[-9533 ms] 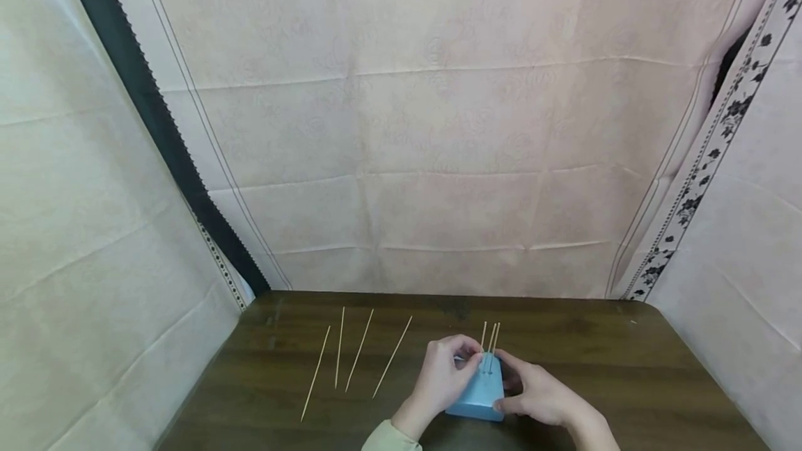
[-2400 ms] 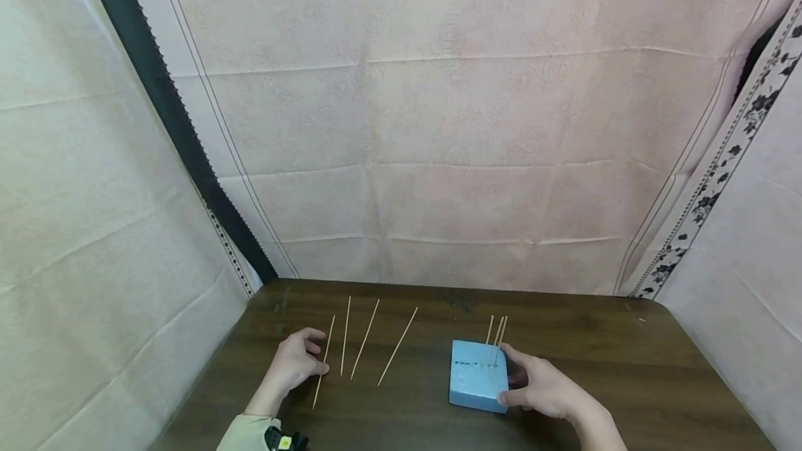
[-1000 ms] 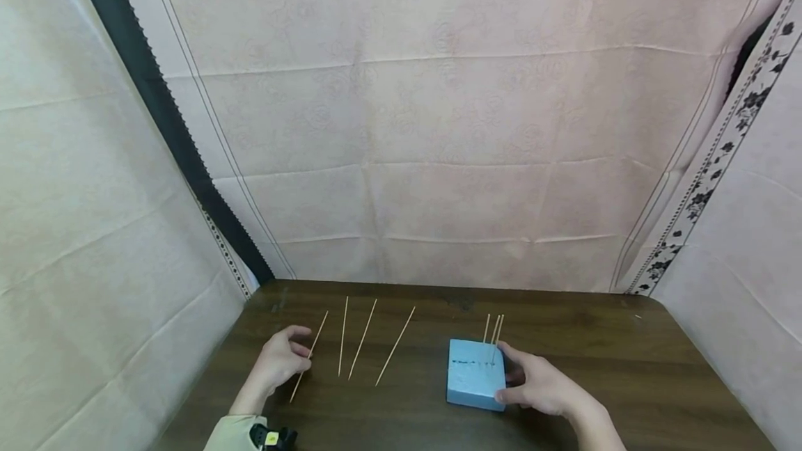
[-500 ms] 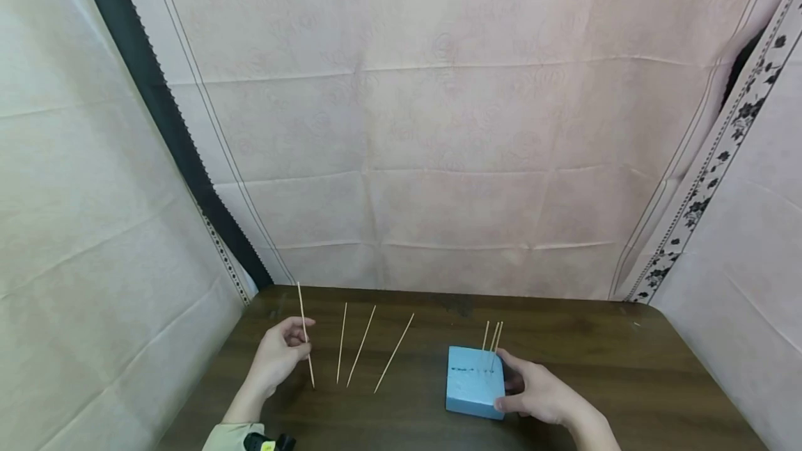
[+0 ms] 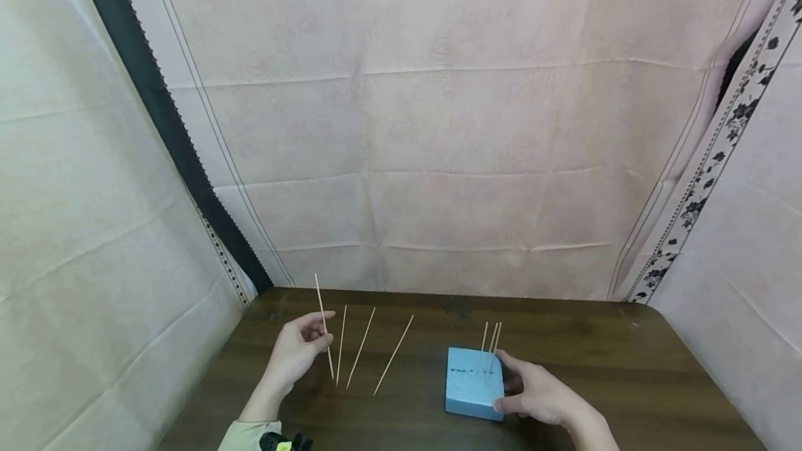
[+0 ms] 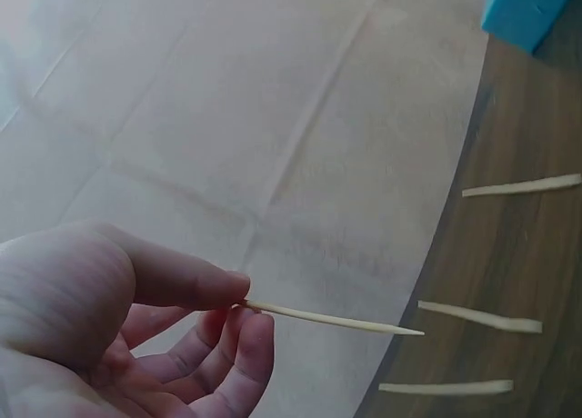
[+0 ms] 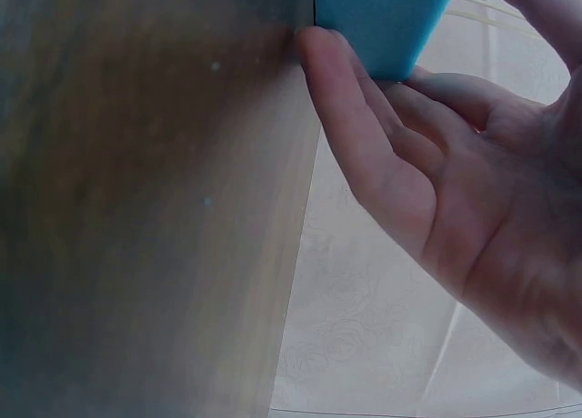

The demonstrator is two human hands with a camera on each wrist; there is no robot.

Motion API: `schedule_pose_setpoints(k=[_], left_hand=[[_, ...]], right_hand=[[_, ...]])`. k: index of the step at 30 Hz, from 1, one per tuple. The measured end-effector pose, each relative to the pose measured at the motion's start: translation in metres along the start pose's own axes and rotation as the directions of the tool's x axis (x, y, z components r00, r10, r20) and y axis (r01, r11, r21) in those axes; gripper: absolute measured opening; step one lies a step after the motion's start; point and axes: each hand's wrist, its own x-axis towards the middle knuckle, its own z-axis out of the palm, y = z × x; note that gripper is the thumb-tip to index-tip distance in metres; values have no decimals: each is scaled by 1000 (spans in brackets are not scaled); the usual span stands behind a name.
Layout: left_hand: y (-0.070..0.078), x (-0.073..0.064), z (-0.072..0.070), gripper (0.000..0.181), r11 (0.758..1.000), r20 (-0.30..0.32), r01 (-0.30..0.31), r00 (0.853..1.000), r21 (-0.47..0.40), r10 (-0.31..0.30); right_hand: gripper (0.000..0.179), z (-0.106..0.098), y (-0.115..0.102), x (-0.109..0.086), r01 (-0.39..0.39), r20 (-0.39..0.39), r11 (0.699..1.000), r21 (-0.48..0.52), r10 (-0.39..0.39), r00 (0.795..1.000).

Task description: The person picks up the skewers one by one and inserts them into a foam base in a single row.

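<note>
My left hand (image 5: pixel 293 353) pinches a thin wooden skewer (image 5: pixel 319 291) between thumb and fingers, raised off the table and nearly upright. In the left wrist view the skewer's pointed end (image 6: pixel 409 331) shows clearly. Three more skewers (image 5: pixel 360 348) lie apart on the table just right of that hand. My right hand (image 5: pixel 541 392) holds the right side of a light-blue block (image 5: pixel 466 392), thumb at its front corner and fingers farther back. Three skewers (image 5: pixel 484 336) stand in the block near its right side, beside a row of small dark marks. The right wrist view shows fingers against the block (image 7: pixel 382 27).
The dark wooden table (image 5: pixel 601 353) has rounded far corners. Pale cloth (image 5: pixel 438 159) hangs behind it and on both sides. A black device (image 5: pixel 285 441) sits on the left wrist at the sleeve (image 5: pixel 247 435).
The left hand has left the block, picked up the leftmost skewer from the table, tipped it nearly upright and moved it slightly right. The right hand stays on the block.
</note>
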Motion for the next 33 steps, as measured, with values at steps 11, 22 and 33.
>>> schedule_pose_setpoints(k=[11, 22, 33], left_hand=[[24, 1, 37, 43, 994, 29, -36, 999, -105, 39], [33, 0, 60, 31, 986, 121, -57, 990, -160, 77], [39, 1, 72, 25, 980, 125, -68, 988, -188, 93]], right_hand=[[100, 1, 2, 1, -36, -1, 999, 5, 36, 999], [100, -2, -2, 0, -14, -5, 1000, -9, 14, 1000], [101, -1, 1, 1, -9, -2, 1000, 1, 9, 1000]])
